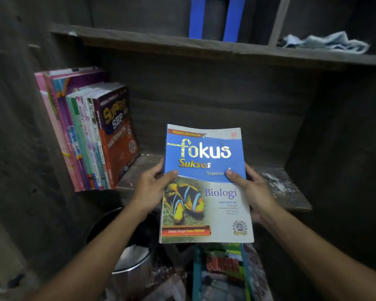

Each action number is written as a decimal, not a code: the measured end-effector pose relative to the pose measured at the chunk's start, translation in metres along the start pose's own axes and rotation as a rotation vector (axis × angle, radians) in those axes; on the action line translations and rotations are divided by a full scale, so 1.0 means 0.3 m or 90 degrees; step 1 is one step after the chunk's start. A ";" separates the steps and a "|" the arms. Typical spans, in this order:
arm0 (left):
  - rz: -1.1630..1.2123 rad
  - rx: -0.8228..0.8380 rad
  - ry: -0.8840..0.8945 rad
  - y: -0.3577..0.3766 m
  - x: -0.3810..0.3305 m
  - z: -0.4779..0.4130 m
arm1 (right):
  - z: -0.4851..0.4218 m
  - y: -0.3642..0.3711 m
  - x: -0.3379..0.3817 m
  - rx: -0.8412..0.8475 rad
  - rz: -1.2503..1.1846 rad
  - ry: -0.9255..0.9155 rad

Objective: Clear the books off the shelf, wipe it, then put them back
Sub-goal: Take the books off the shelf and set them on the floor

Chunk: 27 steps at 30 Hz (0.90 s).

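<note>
Shelf [287, 187]: a dark wooden board straight in front of you, with pale specks on its bare right part.
Biology book [206, 183]: you hold it between your two hands, over the front edge of the shelf. Its cover faces you and its top edge points toward the back wall.
Book's look: a blue upper band reading "fokus Sukses", a pale lower half with "Biologi", striped orange fish at lower left and a round seal at lower right. The top edge is slightly curled.
Row of books [89, 135]: these stand at the shelf's left end, leaning left against the side wall, well apart from the one you hold.
Pile of books [224, 270]: it lies below the shelf, under the held book's bottom edge.
Left hand [152, 190]: it grips the book's left edge, with the thumb [170, 173] across the cover and the fingers hidden behind.
Right hand [254, 190]: it grips the right edge, with the thumb [232, 175] laid on the blue band and the fingers curled behind.
Cloth [326, 42]: pale blue and crumpled, on the upper board at right.
</note>
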<state>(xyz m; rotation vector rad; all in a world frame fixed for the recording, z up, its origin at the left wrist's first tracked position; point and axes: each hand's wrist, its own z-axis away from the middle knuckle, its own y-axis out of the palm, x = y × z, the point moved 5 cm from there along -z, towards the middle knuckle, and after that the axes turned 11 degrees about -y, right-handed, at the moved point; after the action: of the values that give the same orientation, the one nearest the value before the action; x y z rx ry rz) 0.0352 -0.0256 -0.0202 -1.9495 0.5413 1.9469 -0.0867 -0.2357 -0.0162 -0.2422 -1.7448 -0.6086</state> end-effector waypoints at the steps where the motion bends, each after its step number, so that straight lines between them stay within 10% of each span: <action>1: 0.006 0.007 -0.010 0.016 0.020 0.009 | 0.020 -0.021 -0.010 -0.010 0.012 0.008; 27: -0.043 0.052 -0.288 0.237 0.632 0.261 | 0.424 -0.400 -0.436 -0.166 0.078 0.221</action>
<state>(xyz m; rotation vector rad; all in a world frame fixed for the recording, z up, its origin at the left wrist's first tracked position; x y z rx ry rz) -0.0690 -0.0557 -0.2080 -1.3934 0.4143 2.1880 -0.2153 -0.2503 -0.1921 -0.3972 -1.3060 -0.7419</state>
